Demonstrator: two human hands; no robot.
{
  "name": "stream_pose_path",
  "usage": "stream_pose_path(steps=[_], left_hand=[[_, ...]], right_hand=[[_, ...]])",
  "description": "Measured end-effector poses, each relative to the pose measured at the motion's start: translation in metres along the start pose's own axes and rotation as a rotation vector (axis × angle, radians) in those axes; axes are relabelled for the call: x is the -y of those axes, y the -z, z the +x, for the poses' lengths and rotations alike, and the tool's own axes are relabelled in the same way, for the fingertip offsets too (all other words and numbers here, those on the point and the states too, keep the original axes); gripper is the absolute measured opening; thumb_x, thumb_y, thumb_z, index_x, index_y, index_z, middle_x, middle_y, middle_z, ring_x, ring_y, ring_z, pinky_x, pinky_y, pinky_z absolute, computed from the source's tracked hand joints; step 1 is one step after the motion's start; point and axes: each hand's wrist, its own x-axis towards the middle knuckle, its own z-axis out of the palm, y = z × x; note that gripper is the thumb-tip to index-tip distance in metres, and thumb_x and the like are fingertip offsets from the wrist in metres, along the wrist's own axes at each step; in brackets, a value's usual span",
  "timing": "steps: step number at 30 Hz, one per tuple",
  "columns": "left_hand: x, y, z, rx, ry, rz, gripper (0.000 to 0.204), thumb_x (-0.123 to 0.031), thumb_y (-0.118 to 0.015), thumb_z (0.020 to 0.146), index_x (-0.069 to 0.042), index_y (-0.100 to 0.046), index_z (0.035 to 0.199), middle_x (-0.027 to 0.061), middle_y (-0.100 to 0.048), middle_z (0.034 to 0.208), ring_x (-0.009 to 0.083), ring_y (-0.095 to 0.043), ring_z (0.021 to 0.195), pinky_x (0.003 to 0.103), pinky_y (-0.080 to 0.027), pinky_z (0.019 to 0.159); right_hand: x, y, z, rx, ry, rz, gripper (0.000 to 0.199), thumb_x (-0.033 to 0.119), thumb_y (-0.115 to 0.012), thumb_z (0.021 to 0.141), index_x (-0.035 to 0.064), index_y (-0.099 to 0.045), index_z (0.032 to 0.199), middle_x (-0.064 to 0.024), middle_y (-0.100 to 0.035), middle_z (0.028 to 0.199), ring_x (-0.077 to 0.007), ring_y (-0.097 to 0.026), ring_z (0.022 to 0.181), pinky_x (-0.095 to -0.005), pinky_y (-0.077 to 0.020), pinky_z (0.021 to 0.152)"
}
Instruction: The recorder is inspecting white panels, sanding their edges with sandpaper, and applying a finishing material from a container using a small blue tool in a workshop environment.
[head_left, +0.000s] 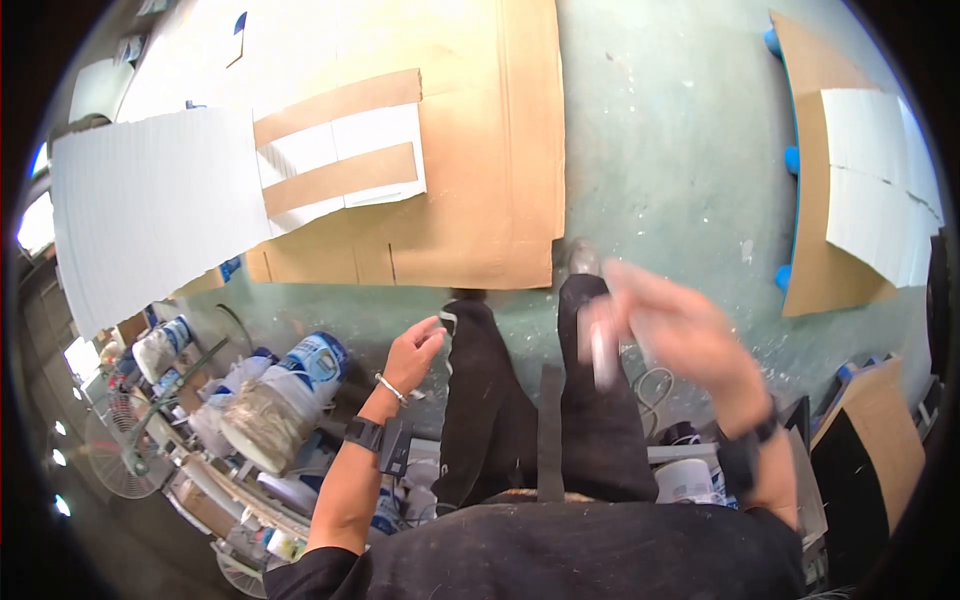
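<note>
My left hand (414, 357) hangs beside my left trouser leg (478, 400). Its fingers are loosely bent and a little apart from the thumb, and nothing shows in it. A pale bracelet and a dark wristband are on that arm. In front of my right leg, my right hand (670, 325) is smeared by motion. A pale, elongated shape (603, 350) shows at its fingers; whether that is a held thing or part of the hand, I cannot tell. Ahead lies a large brown cardboard sheet (480, 150), with a white corrugated sheet (160, 200) and brown strips (340, 178) on it.
At the right stands brown cardboard (808, 200) with a white panel (875, 180) and blue round parts along its edge. Wrapped bundles (270, 425), a blue-labelled tub (318, 357) and a fan (125, 455) crowd the lower left. A white bucket (688, 482) sits behind my right leg.
</note>
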Motion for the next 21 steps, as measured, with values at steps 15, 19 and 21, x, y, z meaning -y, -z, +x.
stream_pose_path(steps=[15, 19, 21], left_hand=[[0.062, 0.081, 0.223, -0.208, -0.042, -0.609, 0.055, -0.025, -0.053, 0.085, -0.002, -0.031, 0.129, 0.0119, -0.045, 0.124, 0.0247, -0.046, 0.113, 0.038, -0.041, 0.088], [0.066, 0.112, 0.284, -0.266, -0.091, -0.842, 0.055, -0.030, -0.056, 0.083, -0.007, -0.033, 0.128, 0.0060, -0.038, 0.129, 0.0207, -0.037, 0.119, 0.042, -0.032, 0.095], [0.068, 0.115, 0.313, -0.199, -0.125, -1.053, 0.045, -0.030, -0.056, 0.083, -0.012, -0.041, 0.122, -0.0006, -0.041, 0.126, 0.0172, -0.038, 0.115, 0.042, -0.030, 0.096]], right_hand=[[-0.267, -0.136, 0.019, -0.876, -1.175, -0.395, 0.048, 0.008, -0.053, 0.072, 0.0002, -0.044, 0.119, -0.0251, -0.050, 0.112, -0.0374, -0.046, 0.108, -0.0399, -0.0361, 0.093], [-0.323, -0.001, 0.156, -1.155, -0.937, 0.207, 0.062, 0.023, -0.059, 0.078, -0.0028, -0.031, 0.128, -0.0136, -0.038, 0.131, -0.0262, -0.044, 0.115, -0.0364, -0.0366, 0.093], [-0.360, 0.042, 0.191, -1.176, -0.785, 0.304, 0.061, 0.024, -0.061, 0.079, -0.0042, -0.034, 0.126, -0.0112, -0.044, 0.125, -0.0235, -0.046, 0.111, -0.0354, -0.0371, 0.092]])
